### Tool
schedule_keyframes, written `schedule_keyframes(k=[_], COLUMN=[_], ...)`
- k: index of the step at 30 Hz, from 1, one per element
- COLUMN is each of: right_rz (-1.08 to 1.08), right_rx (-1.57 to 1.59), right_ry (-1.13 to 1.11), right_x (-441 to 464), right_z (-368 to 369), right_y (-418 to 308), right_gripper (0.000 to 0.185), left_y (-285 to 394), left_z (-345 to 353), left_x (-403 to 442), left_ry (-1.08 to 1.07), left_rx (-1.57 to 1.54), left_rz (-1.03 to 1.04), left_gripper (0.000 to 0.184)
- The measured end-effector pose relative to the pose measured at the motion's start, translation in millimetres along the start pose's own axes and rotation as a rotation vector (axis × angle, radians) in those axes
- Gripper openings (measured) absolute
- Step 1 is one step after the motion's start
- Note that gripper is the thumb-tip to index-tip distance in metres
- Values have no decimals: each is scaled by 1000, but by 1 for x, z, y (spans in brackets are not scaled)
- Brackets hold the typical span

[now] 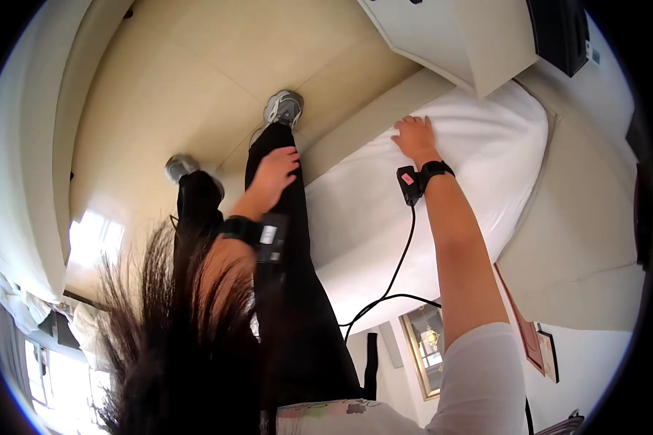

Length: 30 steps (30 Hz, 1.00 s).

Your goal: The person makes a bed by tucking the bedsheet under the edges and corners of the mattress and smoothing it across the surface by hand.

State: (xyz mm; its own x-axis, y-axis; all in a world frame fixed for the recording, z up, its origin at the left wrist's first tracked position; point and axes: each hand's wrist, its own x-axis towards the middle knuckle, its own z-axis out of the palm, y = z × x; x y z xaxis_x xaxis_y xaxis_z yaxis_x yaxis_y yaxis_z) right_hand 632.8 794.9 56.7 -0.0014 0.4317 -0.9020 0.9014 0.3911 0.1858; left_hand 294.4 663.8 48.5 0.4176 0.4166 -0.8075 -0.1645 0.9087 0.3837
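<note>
White sheet [479, 163] lies toward three o'clock; our right hand [416, 138] rests on it near one-thirty, fingers spread and gripping nothing, apparently for support. Our left hand [272, 176] hangs unclenched over the trouser leg [303, 304] at ten.

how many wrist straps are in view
2: left strap on the wrist of the left hand; right strap on that of the right hand, which lies on white cloth.

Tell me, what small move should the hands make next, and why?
Perhaps slide the right hand lightly over the creases to flatten them: it lies on the white cloth, apparently holding nothing, and the creases run close beside it.
</note>
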Motion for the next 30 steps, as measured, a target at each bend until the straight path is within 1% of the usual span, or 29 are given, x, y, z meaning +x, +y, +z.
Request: schedule_keyframes(k=[1,2,4,5,7,8,9,10,11,12,14,17,18,19,20,21,23,24,26,27,29,30], right_rz=[-58,-62,-114,-110,-127,-138,-140,-140,-138,-134,-272,-282,-279,-298,-319,-317,-428,-427,-423,-423,-395,-401], right_rx=[69,80,223,244,281,313,316,356,394,396,427,499,508,440,370,385,391,392,244,242,109,107], right_ry=[44,35,231,182,183,192,184,96,6,0,-107,-165,-176,-124,-68,-71,-89,-86,-45,-46,128,127], right_x=[3,8,16,19,27,31,33,31,29,27,31,39,35,34,35,35,36,39,44,44,40,39], right_z=[2,5,9,7,19,27,28,24,21,18,16,25,26,25,26,31,39,45,53,55,60,60], right_y=[-1,-2,1,-1,-2,1,-1,-5,-8,-17,-21,-22,-22,-20,-18,-18,-21,-21,-26,-28,-35,-39], right_gripper=[31,31,26,28,26,24,24,23,21,21,18,17,17,16,16,16,10,10,8,8,9,9], left_y=[-15,-31,-25,-23,-26,-30,-36,-47,-59,-80,-102,-120,-121,-120,-118,-118,-124,-124,-122,-120,-120,-118], left_z=[13,27,61,76,87,92,95,96,96,91,87,83,81,83,86,87,88,90,93,95,101,103], left_x=[11,23,34,38,48,51,52,51,49,43,39,22,15,15,17,15,10,14,19,20,20,20], left_ry=[-13,62,172,209,265,264,309,354,348,352,348,356,333,313,312,278,245,240,233,234,238,260], left_rx=[153,276,462,526,474,474,478,485,485,491,501,519,534,549,555,578,599,611,622,653,675,664], left_rz=[61,34,-20,-41,-237,-248,-262,-276,-285,-266,-256,-337,-299,-254,-256,-236,-214,-211,-209,-217,-233,-233], left_gripper=[41,37,31,30,32,32,32,33,33,34,36,37,38,40,40,41,42,44,46,48,50,52])
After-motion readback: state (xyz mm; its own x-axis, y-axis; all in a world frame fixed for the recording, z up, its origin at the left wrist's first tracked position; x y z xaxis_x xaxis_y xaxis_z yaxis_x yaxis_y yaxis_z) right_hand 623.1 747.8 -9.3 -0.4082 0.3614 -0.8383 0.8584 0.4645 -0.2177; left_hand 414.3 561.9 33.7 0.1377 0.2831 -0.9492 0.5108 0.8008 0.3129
